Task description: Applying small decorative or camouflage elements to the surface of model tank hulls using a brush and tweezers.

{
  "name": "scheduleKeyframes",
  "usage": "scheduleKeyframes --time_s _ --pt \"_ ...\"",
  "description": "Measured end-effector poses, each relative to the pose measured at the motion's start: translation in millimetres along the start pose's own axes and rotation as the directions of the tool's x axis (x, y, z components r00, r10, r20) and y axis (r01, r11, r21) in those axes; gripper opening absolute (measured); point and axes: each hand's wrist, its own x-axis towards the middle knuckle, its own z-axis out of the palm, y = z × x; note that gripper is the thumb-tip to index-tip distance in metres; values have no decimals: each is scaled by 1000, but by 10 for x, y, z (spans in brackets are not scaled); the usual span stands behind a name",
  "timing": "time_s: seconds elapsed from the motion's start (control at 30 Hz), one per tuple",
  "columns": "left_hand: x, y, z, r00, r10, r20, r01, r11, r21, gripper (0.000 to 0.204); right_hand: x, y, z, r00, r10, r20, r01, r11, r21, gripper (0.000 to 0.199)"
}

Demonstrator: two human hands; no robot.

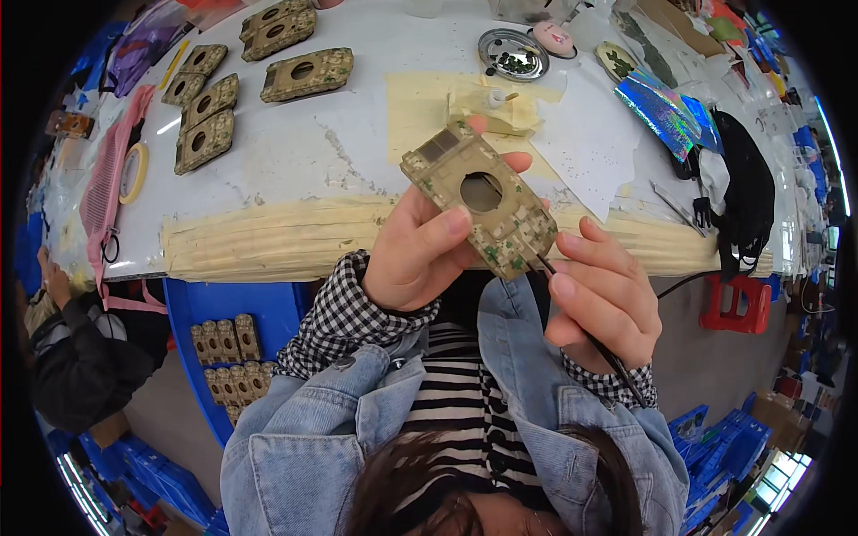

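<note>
1. A white worktable [286, 165] with a taped front edge spans the scene, similar camouflaged hulls [331, 70] grouped at its left.
2. Below the table's edge, a blue tray [279, 308] carries two rows of small tan hulls.
3. Center frame, a camouflaged toy tank hull [508, 223] is tilted in the air above the table's front edge, its round opening facing up. It looks light and stiff, probably molded plastic; the matte finish should offer fair grip, though thin raised details might snap or scuff. The long side edges appear the safest hold, clear of the opening.
4. The left hand [413, 255] grasps the hull, thumb pressed on top and fingers around the far side.
5. The right hand [617, 290] pinches a tool beside the hull's lower end.
6. A round metal dish [499, 45] sits toward the back.
7. That slim dark tool [612, 359] points at the hull; whether it touches cannot be told.
8. Tiny dark-green pieces [518, 64] lie in the dish.
</note>
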Motion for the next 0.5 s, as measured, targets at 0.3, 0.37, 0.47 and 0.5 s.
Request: scheduleKeyframes --time_s 0.3,0.37,0.47,0.5 --pt "2 15 -17 1000 -8 14 8 1000 23 87 -52 10 53 999 47 20 -48 998 35 29" --pt "2 21 -18 1000 -6 19 5 1000 27 87 -58 19 63 999 48 15 -49 998 42 29" --pt "2 24 -22 1000 -9 28 8 1000 30 87 -70 34 66 999 48 6 -48 996 74 29" --pt "-3 24 -17 1000 -12 21 12 1000 28 88 -76 44 59 999 48 0 -48 994 103 28"
